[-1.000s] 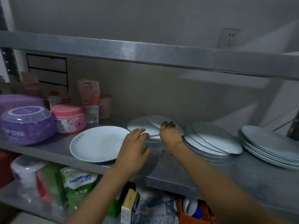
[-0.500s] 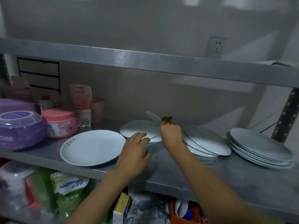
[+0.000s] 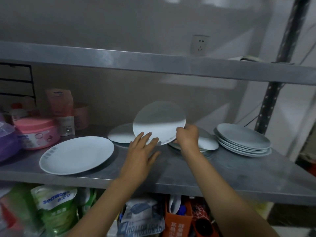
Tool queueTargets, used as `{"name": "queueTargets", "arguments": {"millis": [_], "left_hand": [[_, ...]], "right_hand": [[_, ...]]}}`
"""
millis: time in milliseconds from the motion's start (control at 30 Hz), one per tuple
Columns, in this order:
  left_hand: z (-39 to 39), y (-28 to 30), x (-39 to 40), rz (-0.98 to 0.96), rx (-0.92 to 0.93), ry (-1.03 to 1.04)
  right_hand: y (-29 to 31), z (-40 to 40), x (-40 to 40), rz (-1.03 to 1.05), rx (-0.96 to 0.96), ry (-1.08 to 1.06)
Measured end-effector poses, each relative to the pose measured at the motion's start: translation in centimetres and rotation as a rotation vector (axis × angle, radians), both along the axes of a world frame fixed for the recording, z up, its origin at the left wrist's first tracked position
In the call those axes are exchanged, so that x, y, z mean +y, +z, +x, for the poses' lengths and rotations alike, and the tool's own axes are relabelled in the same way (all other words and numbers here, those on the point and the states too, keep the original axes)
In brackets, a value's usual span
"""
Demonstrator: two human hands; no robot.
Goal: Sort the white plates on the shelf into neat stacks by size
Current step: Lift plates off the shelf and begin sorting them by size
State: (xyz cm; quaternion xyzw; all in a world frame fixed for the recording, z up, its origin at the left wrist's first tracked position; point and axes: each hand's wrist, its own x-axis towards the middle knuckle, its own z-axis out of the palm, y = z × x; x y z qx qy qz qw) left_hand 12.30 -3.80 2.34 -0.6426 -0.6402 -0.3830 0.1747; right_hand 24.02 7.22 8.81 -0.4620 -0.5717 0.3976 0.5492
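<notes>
My right hand grips the near right rim of a small white plate, lifted and tilted with its face toward me above the metal shelf. With straight fingers, my left hand touches that plate's lower left edge. Behind it another small plate lies flat on a low pile. A large white plate lies alone at the left front. More plates sit partly hidden behind my right hand. A stack of several mid-size plates stands at the right.
A pink tub, a purple tub and pink bottles crowd the shelf's left end. An upper shelf runs close overhead. A perforated post rises at the right. Bags and boxes fill the shelf below.
My right hand has lifted a small plate off the middle pile and tilted it up toward me. My left hand has moved up to its lower edge. The view shifted right.
</notes>
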Motion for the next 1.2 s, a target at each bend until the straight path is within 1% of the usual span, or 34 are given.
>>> {"name": "queueTargets", "arguments": {"millis": [100,200,267,333,467,567,600,667,833,1000,1200], "left_hand": [[0.7,-0.1,-0.9,0.015,-0.145,-0.067],[0.8,-0.5,-1.7,0.04,-0.138,-0.081],[0.9,-0.6,-2.3,0.063,-0.141,-0.084],[1.2,-0.7,-3.0,0.083,-0.167,-0.073],[1.6,-0.8,-4.4,0.145,-0.273,-0.077],[1.4,-1.0,-4.9,0.159,-0.27,-0.09],[1.4,-1.1,-5.0,0.15,-0.276,-0.093],[1.4,-1.6,-5.1,0.129,-0.297,-0.093],[2.1,-3.6,-5.2,0.106,-0.331,-0.115],[2.3,-5.2,-4.7,0.029,-0.313,-0.138],[2.7,-5.8,-3.7,0.002,-0.337,-0.185]], "right_hand": [[-0.9,0.8,-1.8,-0.11,0.058,0.107],[-1.5,1.6,-3.9,-0.166,0.146,0.157],[-2.2,2.1,-4.5,-0.157,0.143,0.187],[-3.0,2.1,-4.6,-0.103,0.09,0.162],[-4.3,2.3,-5.2,0.064,-0.118,0.127],[-4.9,3.9,-5.5,0.207,-0.266,0.076],[-5.0,4.3,-5.5,0.226,-0.307,0.057],[-5.4,5.1,-4.8,0.256,-0.366,0.045],[-6.2,5.8,-2.6,0.43,-0.47,-0.013],[-6.2,5.6,-2.3,0.436,-0.547,0.021],[-5.6,5.0,-3.2,0.418,-0.529,0.09]]}}
